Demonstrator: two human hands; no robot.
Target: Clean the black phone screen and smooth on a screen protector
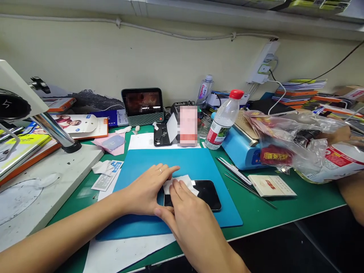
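A black smartphone (206, 195) lies screen up on the blue work mat (136, 159). My left hand (149, 187), with a ring on one finger, grips the phone's left end. Its fingers reach toward the white wipe (184, 181), a thin folded sheet on the screen. With my right hand (189, 212) I press that wipe down onto the glass, fingers held together. The right half of the screen shows bare, apart from a small white patch near its upper edge. My hands hide the phone's left end and lower left edge.
Right of the mat lie tweezers (250, 189), a pen-like tool (234, 170) and a small white box (271, 185). A water bottle (224, 121) stands behind, beside a blue device (239, 146). A microscope-like stand (57, 125) occupies the left. Another person's arm (352, 193) shows at right.
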